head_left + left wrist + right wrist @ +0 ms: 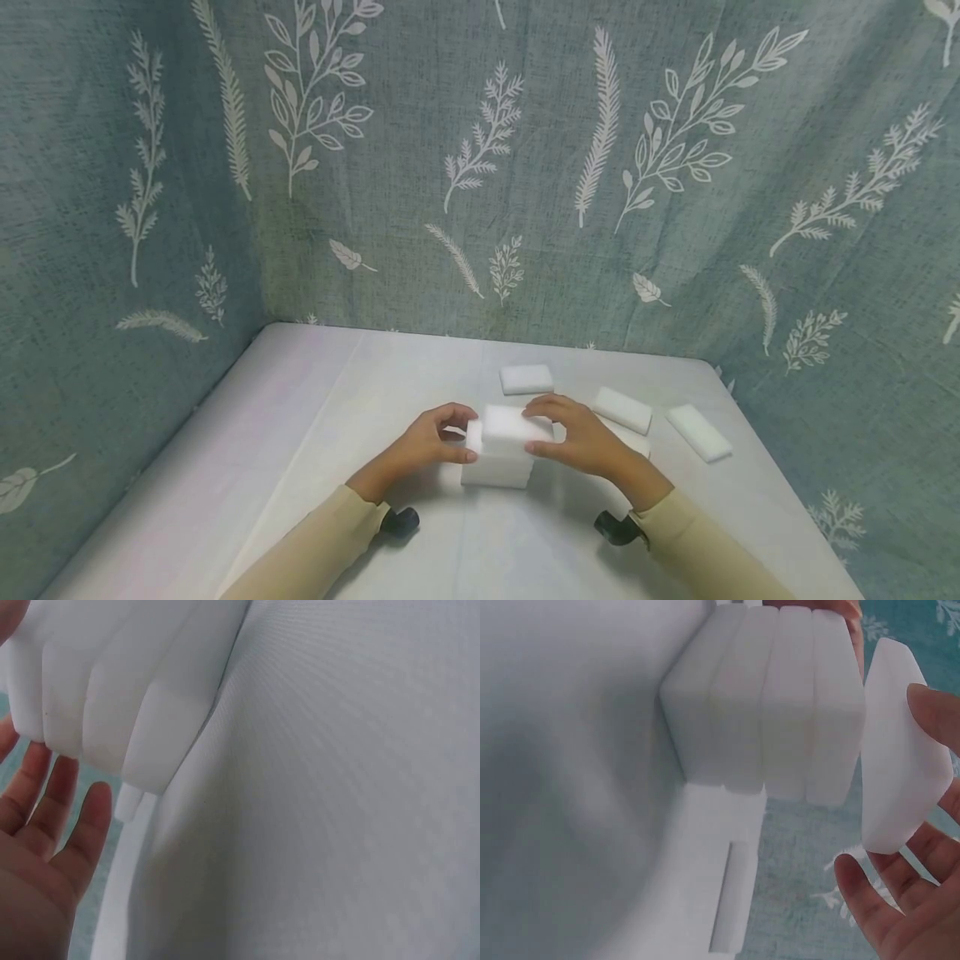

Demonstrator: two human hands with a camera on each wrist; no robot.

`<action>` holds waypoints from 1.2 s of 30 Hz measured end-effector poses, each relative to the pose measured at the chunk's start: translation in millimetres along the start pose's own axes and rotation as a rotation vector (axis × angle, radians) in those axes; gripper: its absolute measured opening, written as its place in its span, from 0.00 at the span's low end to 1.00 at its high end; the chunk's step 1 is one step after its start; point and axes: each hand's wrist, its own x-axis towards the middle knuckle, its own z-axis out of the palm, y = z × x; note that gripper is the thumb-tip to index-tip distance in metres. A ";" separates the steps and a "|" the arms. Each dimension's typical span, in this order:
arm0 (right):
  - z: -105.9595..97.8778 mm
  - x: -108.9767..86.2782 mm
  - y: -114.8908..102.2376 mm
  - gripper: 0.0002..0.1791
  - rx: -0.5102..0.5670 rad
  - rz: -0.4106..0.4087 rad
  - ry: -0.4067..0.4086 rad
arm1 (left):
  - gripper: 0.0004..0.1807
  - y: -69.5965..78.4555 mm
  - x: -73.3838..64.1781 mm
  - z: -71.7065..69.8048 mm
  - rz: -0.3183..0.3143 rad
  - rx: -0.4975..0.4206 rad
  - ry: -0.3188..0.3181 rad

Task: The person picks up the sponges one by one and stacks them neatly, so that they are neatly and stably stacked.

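Note:
Several white sponge blocks make a stack (pixel 495 471) in the middle of the table, their layers slightly uneven at the edges. My left hand (pixel 438 435) grips the upper left end of this stack, thumb on the near side and fingers on the far side. In the right wrist view, my right hand (pixel 915 877) pinches one more white sponge block (pixel 900 761) between thumb and fingers. That block is tilted at the top of the stack (pixel 772 712), with a narrow wedge of space showing between them. From the head, the held block (pixel 513 427) overlaps the stack's top and sits toward its right.
Behind the stack lies a loose white block (pixel 527 379). To the right are another block (pixel 624 410), one partly hidden beneath it, and a separate angled block (pixel 699 433). A leaf-patterned green curtain (pixel 480 167) encloses the white-covered table (pixel 330 467) at back and sides.

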 end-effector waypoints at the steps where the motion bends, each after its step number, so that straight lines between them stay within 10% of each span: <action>1: 1.8 0.5 -0.2 0.28 -0.005 -0.004 0.002 | 0.33 -0.3 0.2 0.0 0.004 0.001 -0.001; 36: 22.2 7.7 -6.2 0.27 -0.027 -0.038 -0.003 | 0.36 0.1 1.1 1.3 -0.020 0.033 -0.010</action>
